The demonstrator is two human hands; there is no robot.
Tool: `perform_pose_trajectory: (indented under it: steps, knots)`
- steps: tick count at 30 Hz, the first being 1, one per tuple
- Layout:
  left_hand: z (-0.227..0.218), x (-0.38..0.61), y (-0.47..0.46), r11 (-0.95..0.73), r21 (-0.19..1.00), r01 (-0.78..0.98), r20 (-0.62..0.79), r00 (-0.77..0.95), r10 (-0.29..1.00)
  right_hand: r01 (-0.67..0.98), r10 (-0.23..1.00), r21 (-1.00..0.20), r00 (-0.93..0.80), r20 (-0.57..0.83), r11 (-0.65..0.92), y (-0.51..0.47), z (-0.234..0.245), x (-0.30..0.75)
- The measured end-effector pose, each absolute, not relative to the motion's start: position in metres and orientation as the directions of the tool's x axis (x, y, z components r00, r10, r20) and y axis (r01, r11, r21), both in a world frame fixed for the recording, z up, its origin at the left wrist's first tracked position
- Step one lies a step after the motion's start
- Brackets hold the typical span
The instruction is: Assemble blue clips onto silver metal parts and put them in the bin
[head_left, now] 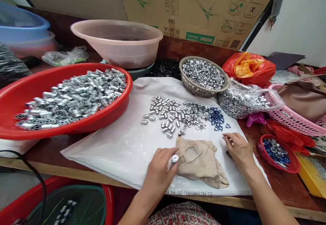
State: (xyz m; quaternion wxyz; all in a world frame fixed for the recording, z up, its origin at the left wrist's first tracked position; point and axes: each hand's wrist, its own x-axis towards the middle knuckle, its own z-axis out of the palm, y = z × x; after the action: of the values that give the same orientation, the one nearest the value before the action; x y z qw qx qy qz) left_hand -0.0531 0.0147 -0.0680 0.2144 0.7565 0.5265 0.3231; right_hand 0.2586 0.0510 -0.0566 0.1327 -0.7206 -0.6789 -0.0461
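Seen from the head camera, a worker's left hand point(159, 170) pinched a white-capped cylinder point(174, 159) beside a crumpled cloth point(200, 163) on a white plastic sheet point(102, 157). The right hand point(238, 149), half-curled, its hold impossible to tell, rested just below loose aluminium spools point(168, 116). More filled a red basin point(128, 85) nearby.

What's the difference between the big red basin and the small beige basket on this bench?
The red plastic basin is far larger than the beige basket. The basin has solid walls, while the basket's sides are perforated. The basin holds longer silver cylinders, while the basket holds shorter, flatter silver pieces. Both are round, open-topped containers filled with loose, shiny metal parts.
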Motion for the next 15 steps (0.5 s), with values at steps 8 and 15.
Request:
perform_pose_trajectory:
  steps: [8, 15]
  knots:
    - [-0.076, -0.208, -0.061, -0.045, 0.318, 0.947, 0.142, -0.001, 0.99, 0.976, 0.981, -0.216, 0.035, 0.19, 0.007, 0.105, -0.073, 0.25]
    - [-0.046, -0.041, 0.077, -0.308, 0.418, 0.855, 0.054, 0.316, 0.947, 0.913, 0.957, -0.381, -0.035, 0.289, 0.149, 0.087, -0.066, 0.223]
